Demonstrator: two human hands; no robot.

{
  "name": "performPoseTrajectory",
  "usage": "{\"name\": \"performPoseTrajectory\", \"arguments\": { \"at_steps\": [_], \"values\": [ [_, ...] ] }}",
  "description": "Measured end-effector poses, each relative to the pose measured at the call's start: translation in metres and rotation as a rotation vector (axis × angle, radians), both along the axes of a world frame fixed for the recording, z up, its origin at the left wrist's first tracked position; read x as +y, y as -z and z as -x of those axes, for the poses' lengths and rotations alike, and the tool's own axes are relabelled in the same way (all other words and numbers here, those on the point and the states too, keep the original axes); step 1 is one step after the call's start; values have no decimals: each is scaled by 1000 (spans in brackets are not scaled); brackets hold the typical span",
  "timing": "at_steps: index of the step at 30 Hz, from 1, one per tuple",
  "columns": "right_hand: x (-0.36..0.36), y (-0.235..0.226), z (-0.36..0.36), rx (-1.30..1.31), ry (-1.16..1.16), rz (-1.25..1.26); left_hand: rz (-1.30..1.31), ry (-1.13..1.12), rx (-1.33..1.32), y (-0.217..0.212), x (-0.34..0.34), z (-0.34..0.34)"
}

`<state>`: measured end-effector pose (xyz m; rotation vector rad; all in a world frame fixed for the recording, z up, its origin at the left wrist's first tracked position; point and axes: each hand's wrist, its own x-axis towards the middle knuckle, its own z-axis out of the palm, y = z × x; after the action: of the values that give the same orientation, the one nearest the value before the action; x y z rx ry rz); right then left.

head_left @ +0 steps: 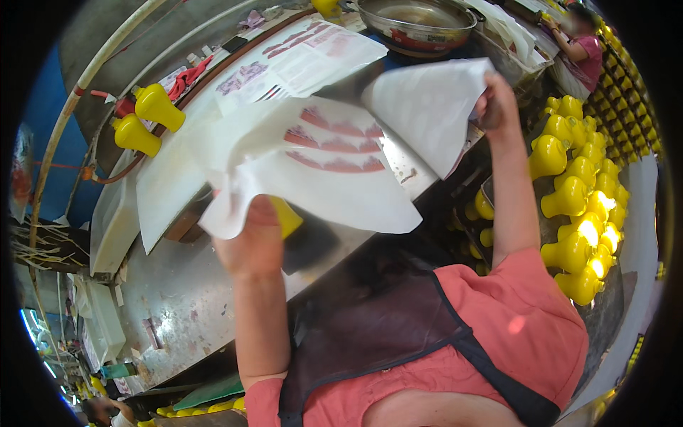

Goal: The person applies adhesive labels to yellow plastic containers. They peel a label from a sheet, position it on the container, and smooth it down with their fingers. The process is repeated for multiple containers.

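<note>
Sheets supported in two hands above a metal tabletop (185, 306). The left hand (252, 238) appears clamped on the left edge of a printed sheet (341, 196), its grip partly hidden by the paper; three reddish curved bands show. The right hand (494, 107) is closed on the upper corner of a plain white sheet (427, 99), raised and curled, presumably to keep the layers apart. Edge holds probably spare the print from touch. The tabletop's near edge runs diagonally below; bare metal gives room leftward, while yellow vases (565, 198) crowd the right and a basin (416, 25) bounds the far side.
</note>
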<state>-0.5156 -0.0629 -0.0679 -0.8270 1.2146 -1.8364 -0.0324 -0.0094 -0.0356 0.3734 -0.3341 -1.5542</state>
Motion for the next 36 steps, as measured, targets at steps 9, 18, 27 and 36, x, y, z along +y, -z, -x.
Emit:
{"name": "performPoseTrajectory", "arguments": {
  "at_steps": [9, 18, 27, 36],
  "values": [
    [-27, -110, 36, 349, -253, 244, -352, 76, 84, 81, -9, 79],
    [60, -106, -114, 268, -322, 159, -340, 77, -377, 49, 0, 48],
    [100, -28, -256, 305, -561, -38, -179, 306, -788, 17, -25, 12],
    [101, 36, -336, 490, -579, 140, 8, 244, -1210, 1, -28, 7]
  ]
}}
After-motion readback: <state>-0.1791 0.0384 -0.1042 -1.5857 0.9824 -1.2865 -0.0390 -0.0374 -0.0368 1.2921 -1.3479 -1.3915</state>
